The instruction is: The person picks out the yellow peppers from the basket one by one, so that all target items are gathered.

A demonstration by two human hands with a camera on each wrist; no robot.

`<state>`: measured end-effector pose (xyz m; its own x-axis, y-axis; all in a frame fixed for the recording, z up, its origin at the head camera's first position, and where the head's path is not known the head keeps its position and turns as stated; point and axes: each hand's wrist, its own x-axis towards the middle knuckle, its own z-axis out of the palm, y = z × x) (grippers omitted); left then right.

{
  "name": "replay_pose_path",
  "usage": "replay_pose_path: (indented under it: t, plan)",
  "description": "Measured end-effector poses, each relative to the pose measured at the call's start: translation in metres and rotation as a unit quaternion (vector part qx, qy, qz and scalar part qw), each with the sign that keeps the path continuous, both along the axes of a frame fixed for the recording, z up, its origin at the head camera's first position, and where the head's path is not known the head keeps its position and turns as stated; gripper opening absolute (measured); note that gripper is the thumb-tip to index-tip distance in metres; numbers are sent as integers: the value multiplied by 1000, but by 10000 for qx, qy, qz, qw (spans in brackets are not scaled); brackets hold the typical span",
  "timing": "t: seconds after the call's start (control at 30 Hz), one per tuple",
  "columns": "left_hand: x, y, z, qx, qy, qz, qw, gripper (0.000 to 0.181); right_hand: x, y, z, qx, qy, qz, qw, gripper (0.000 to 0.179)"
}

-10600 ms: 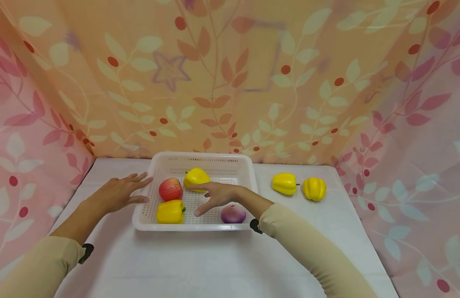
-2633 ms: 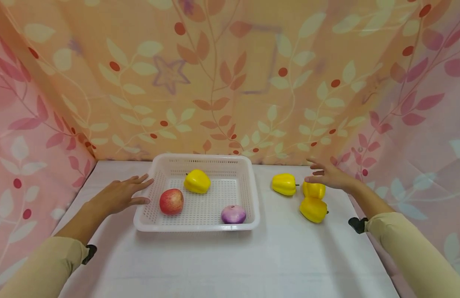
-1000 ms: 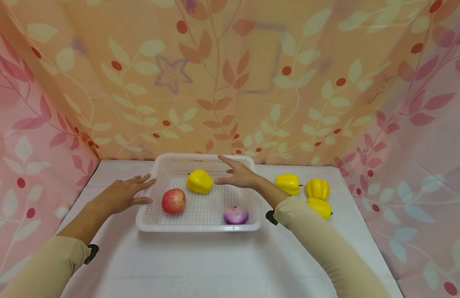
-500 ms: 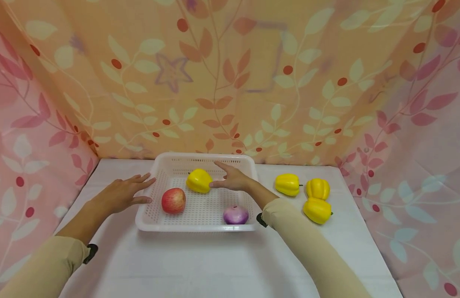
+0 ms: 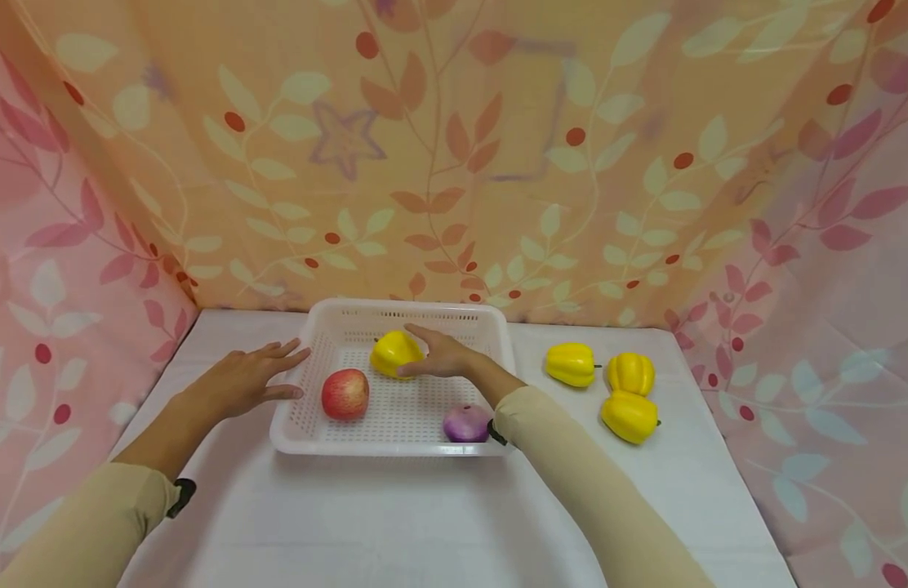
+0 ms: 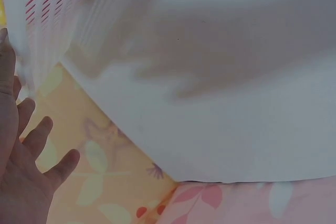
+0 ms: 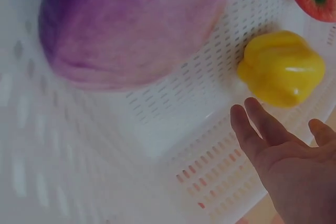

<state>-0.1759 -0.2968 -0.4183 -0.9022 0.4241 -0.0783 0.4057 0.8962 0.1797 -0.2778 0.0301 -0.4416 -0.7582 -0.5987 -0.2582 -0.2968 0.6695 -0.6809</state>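
A white perforated basket [image 5: 395, 449] holds a yellow bell pepper [image 5: 392, 354] at its back, a red apple [image 5: 344, 394] at the left and a purple onion [image 5: 465, 424] at the front right. My right hand [image 5: 443, 354] reaches over the basket, fingers spread, its thumb and fingertips close to the right side of that pepper. In the right wrist view the same pepper [image 7: 282, 68] lies just beyond the fingertips, with the onion [image 7: 136, 24] large in front. My left hand [image 5: 241, 382] has its fingers extended at the basket's left rim and holds nothing.
Right of the basket, three more yellow bell peppers lie on the white table: one pepper [image 5: 572, 364] nearer the basket, another pepper [image 5: 631, 373] beside it, and a front pepper [image 5: 630, 416]. Floral curtains [image 5: 454, 163] stand behind and at both sides.
One yellow pepper has gone from the basket's front left to the table at right. My right hand has since come back over the basket, moving left toward the remaining pepper. The left hand stays put.
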Motion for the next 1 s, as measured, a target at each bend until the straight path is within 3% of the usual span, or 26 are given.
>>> replay_pose_path:
  t: [0.27,1.0]
  plan:
    - [0,1,4,38,-158,44,9999,76,-2,-14,1,57,53,150,9999,88]
    - [-4,-4,-4,30,-182,85,9998,76,-8,-33,-9,339,29,409,9986,70]
